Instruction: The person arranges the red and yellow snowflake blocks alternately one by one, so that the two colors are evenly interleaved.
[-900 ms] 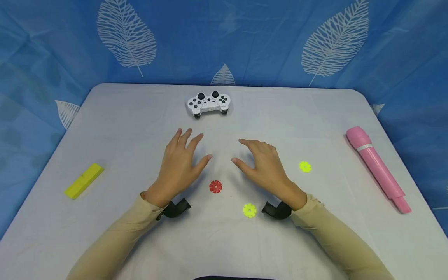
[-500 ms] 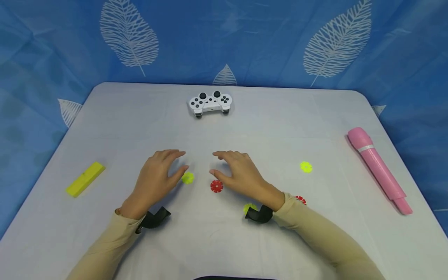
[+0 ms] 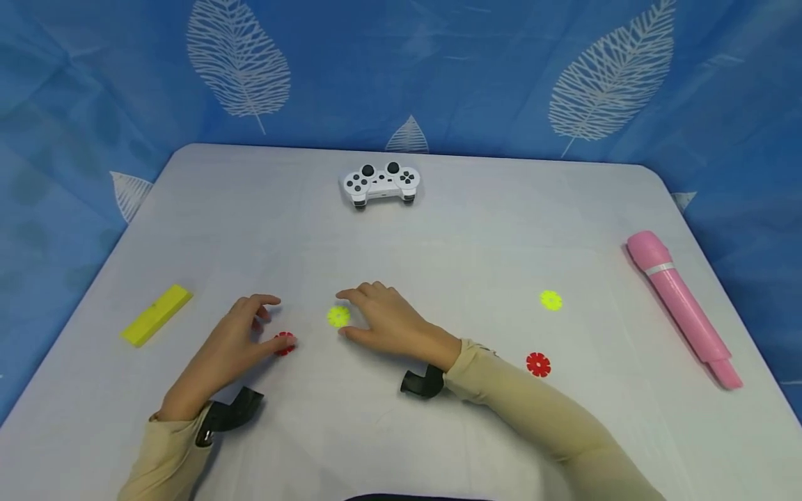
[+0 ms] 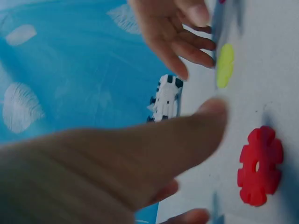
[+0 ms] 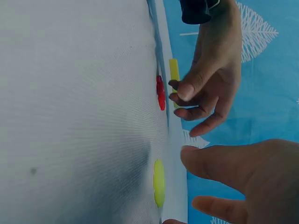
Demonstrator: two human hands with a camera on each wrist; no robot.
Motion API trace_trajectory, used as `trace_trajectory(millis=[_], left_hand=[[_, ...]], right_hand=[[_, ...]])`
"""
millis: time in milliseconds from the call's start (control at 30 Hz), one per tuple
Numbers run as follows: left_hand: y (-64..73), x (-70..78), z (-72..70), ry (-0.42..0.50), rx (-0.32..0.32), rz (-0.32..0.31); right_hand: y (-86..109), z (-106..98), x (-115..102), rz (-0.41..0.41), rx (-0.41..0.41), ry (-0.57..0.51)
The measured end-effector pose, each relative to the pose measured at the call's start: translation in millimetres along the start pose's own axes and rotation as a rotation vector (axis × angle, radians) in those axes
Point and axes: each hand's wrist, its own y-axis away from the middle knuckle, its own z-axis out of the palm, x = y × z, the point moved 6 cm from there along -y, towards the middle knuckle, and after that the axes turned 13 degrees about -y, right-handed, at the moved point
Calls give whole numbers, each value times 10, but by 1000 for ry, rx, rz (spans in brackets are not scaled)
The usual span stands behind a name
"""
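My left hand (image 3: 228, 344) hovers low over the table, fingers loosely bent and apart, holding nothing. Its thumb tip partly covers a red notched disc (image 3: 285, 351) in the head view; the left wrist view shows that red disc lying flat, apart from the thumb. My right hand (image 3: 391, 323) is also above the table, thumb and fingers spread, with nothing in it. A yellow notched disc (image 3: 339, 316) lies just left of its fingertips. Further right lie another red disc (image 3: 538, 364) and another yellow disc (image 3: 551, 300). The cloth beneath the right hand and forearm is hidden.
A white game controller (image 3: 381, 184) lies at the back. At the left is a yellow block (image 3: 156, 315); at the right lies a pink microphone-shaped object (image 3: 684, 309). A blue leaf-patterned curtain (image 3: 476, 76) hangs behind the white-covered table (image 3: 476, 229).
Both hands have moved left and nearer the front edge. A red and a yellow disc have come out from under them, while the middle red and yellow discs are now covered by the right hand and arm.
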Motion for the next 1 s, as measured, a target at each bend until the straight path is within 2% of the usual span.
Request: trace_trajectory(millis=[133,300,433,800,1000], left_hand=[[9,-22,80,20,-56,10],[18,-14,125,14,-80,32],[20,-15,125,7,-74,49],[14,-19,162,32,-99,6],[31,4,144,48,-62,37]], right_hand=[[-58,44,-14,0,-20,44],[-98,66,-23,8,-37,57],[-110,88,-17,13,-40,64],[-105,127,22,11,-13,55],[-117,123,27,3,-5,17]])
